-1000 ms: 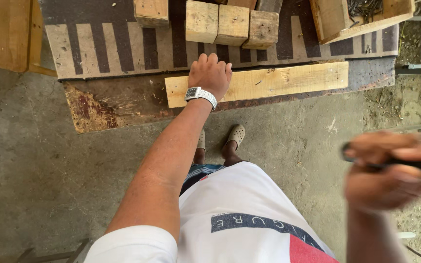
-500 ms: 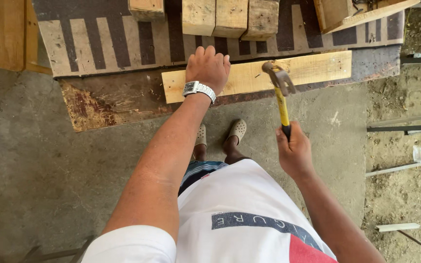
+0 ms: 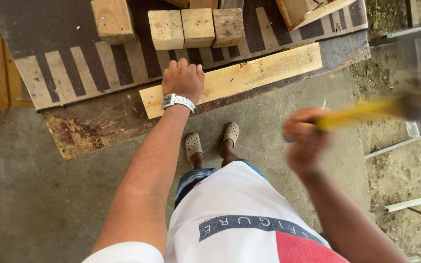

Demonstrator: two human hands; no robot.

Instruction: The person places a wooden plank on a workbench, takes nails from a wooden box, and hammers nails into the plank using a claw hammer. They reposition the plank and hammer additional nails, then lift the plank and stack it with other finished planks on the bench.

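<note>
View from the head camera, looking down. The left hand [image 3: 183, 80], a metal wristwatch [image 3: 177, 101] on its wrist, lies palm down with fingers curled on the near-left part of a pale wooden plank [image 3: 249, 75]; the plank lies flat across a dark striped board [image 3: 69, 63] at the edge of the work surface. The right hand [image 3: 306, 139] is closed around the yellow handle of a hammer [image 3: 391, 106], raised to the right and well apart from the plank — motion blur hides the head's exact shape. The plank is judged stiff, rough-sawn and moderately light, best steadied by flat pressure away from the striking point; the hammer is judged head-heavy, gripped low on its handle. Counts: one plank, one hammer, three square wooden blocks [image 3: 197, 27] in a row just beyond the plank, one further block [image 3: 113, 19] to their left — and two pale clogs [image 3: 211, 139] on the concrete floor [image 3: 35, 195].
</note>
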